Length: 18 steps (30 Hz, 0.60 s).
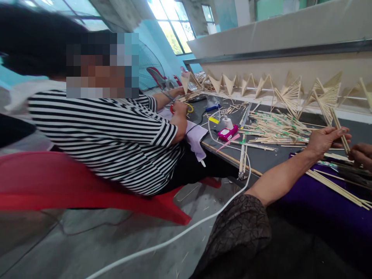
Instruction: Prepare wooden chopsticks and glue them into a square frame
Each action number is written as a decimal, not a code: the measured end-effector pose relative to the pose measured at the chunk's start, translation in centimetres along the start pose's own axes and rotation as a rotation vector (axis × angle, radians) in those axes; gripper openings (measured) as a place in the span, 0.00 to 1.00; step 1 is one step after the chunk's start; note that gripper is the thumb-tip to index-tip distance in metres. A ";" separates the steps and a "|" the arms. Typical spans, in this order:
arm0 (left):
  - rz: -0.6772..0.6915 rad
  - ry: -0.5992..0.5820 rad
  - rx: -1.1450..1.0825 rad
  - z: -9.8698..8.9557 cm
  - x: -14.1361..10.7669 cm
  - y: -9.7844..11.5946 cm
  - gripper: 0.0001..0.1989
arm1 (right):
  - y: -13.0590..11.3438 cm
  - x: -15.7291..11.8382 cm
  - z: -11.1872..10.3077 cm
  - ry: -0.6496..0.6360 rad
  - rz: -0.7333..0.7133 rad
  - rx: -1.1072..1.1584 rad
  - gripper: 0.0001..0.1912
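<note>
At the right side, my left hand (327, 140) is closed around a few thin wooden sticks (337, 119), which stand tilted with their tops leaning left. My right hand (362, 155), partly cut off by the frame edge, pinches the lower end of the same sticks. Below both hands, several loose sticks (334, 186) lie across purple cloth (299, 193) over my lap. Just beyond my left hand, a pile of sticks with green-marked clear wrapping (273, 126) covers part of the dark table (261, 157).
A co-worker in a striped shirt (107, 131) sits at left on a red chair (43, 178), holding scissors (190, 108). A pink power block (227, 132) lies near the table edge; a white cable (174, 228) hangs down. Fan-shaped stick structures (287, 97) line the back.
</note>
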<state>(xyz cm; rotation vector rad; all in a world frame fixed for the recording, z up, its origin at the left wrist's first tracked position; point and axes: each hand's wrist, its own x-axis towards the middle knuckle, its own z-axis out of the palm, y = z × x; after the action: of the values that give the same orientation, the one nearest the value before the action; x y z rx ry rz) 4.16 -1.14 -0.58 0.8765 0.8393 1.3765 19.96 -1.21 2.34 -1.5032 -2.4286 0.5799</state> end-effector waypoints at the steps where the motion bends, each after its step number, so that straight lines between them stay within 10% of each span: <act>1: 0.000 0.001 0.007 0.0 0.0 0.0 0.09 | -0.2 -0.1 -0.1 0.000 0.008 -0.008 0.12; 12: -0.002 -0.019 0.016 -0.2 0.0 0.7 0.11 | 2.3 0.7 0.0 0.007 -0.031 0.100 0.15; 18: 0.144 0.201 0.056 -2.3 -0.2 3.9 0.09 | 0.1 -0.1 -0.7 0.072 -0.055 0.079 0.13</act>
<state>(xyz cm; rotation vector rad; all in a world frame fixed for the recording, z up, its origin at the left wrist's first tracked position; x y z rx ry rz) 0.32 -1.24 1.88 0.8644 0.9876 1.5928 20.38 -1.05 2.91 -1.3966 -2.3565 0.5932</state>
